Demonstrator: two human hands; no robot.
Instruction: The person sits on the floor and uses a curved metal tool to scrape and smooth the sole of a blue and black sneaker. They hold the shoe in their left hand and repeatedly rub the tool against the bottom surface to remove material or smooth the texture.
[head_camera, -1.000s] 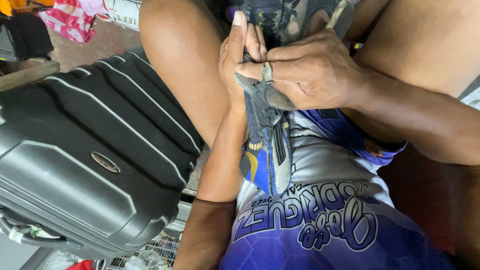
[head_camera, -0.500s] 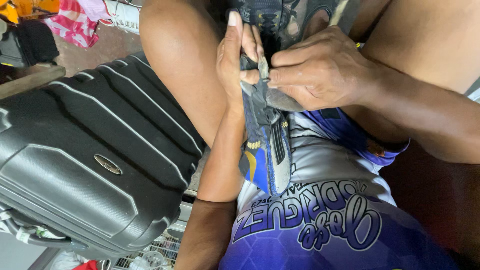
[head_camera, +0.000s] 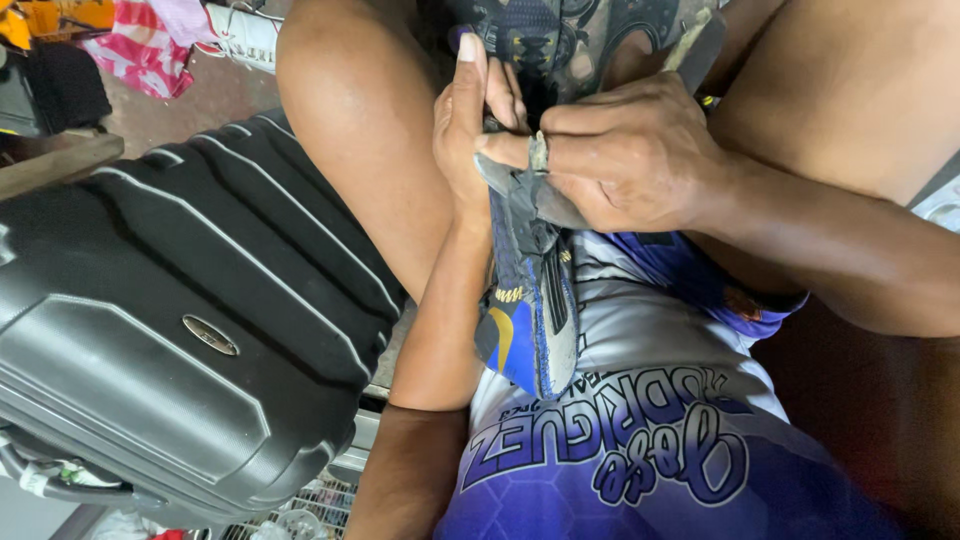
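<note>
Looking down from the head view: one view only, so all notes come from it.

Shoe (head_camera: 530, 300): blue and grey with a yellow mark near the sole edge, held upright between the knees, sole end resting against the lap. Its upper part runs up between both hands; the toe or heel end near the top is partly hidden by fingers.

Left hand (head_camera: 470, 120): palm flat against the shoe's left side, fingers extended upward, thumb nail visible at top. It braces the shoe rather than wrapping it; fingers are mostly straight, closed against the material. Forearm runs down along the left thigh.

Right hand (head_camera: 630, 160): fingers curled tight, thumb and forefinger pinched on a thin grey flap of the shoe's upper. A ring (head_camera: 538, 152) sits on one finger. Whether a tool is held inside the pinch cannot be told; the fist covers it.

Second shoe (head_camera: 590, 40): dark patterned, lies just beyond the hands at the top of frame, partly hidden.

Surroundings: suitcase (head_camera: 170, 320), black hard-shell with ribbed lid and an oval badge, stands just beside the left leg. Shirt (head_camera: 640, 440), blue and white with lettering, fills the lower frame. Pink-and-white cloth (head_camera: 140, 50) lies on the floor at upper left, well apart from the hands.
</note>
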